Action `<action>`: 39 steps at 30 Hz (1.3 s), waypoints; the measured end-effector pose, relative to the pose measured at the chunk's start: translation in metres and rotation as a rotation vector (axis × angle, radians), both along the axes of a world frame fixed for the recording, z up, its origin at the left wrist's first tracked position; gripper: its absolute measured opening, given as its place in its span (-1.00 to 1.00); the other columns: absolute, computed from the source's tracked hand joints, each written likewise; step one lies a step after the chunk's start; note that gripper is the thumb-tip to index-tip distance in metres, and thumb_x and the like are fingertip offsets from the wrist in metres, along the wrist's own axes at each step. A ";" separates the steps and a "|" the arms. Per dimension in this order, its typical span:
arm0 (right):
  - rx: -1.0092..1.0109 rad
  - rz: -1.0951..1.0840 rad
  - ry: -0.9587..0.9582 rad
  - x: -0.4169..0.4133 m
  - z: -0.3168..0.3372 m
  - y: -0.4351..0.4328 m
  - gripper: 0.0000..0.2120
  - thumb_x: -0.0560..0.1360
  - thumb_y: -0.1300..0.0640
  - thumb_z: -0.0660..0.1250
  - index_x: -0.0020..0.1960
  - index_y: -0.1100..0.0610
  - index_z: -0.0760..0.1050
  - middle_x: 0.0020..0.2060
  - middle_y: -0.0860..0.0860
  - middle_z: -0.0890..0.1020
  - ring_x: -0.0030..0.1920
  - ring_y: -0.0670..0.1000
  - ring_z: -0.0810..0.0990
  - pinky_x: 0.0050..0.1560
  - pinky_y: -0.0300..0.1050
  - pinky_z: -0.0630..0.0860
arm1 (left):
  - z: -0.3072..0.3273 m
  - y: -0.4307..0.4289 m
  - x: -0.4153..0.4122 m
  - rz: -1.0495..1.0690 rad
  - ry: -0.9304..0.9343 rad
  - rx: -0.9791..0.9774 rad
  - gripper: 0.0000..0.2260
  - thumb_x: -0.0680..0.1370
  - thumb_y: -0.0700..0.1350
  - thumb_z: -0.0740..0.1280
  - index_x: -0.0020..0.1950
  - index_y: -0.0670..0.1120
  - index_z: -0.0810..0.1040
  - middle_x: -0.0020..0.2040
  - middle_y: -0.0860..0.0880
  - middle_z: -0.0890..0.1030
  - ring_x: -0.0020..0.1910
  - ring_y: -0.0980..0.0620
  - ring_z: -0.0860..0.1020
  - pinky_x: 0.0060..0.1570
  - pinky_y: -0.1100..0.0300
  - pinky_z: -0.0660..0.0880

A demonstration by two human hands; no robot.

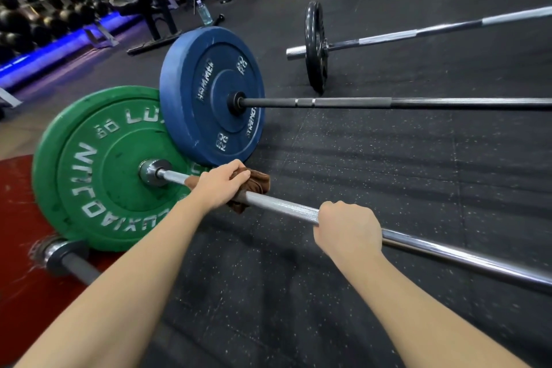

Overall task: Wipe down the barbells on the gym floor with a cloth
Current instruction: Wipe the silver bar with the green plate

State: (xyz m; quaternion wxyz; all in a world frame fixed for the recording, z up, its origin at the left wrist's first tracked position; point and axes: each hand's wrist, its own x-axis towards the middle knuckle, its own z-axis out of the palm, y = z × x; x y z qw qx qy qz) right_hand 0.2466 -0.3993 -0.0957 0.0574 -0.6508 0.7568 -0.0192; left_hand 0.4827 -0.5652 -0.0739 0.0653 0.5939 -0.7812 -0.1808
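while both forearms reach forward and down from the bottom edge, the left hand [221, 185] lies palm-down over a brown folded cloth [256, 184], its fingers curled round the cloth and holding it against the shiny chrome steel barbell shaft [448, 251]. the cloth sits on the shaft near the inner collar of the round green rubber weight plate [98, 164], and its loose ends stick out beside the hand. the right hand [348, 228] is further along the same shaft, apart from the cloth, knuckles up, fingers closed fully round the bare metal; its thumb is hidden. both wrists are nearly straight. this barbell lies on the black speckled rubber floor [373, 164]. just behind the green plate stands a round blue rubber weight plate [209, 89] on a second barbell with a black shaft [433, 103]; if the two plates touch, i cannot tell. a third barbell, with a thin black iron plate [316, 45] and a silver shaft [388, 37], lies farther away.
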 end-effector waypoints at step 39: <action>-0.032 -0.021 -0.018 0.003 -0.005 -0.002 -0.85 0.57 0.15 0.25 -0.16 0.10 0.33 -0.43 -0.04 0.37 -0.48 0.01 0.27 -0.47 -0.14 0.12 | 0.002 -0.012 0.012 0.066 -0.227 -0.099 -0.80 0.73 0.06 0.09 0.07 -0.01 0.42 0.07 -0.09 0.61 0.11 -0.22 0.54 0.15 -0.10 0.37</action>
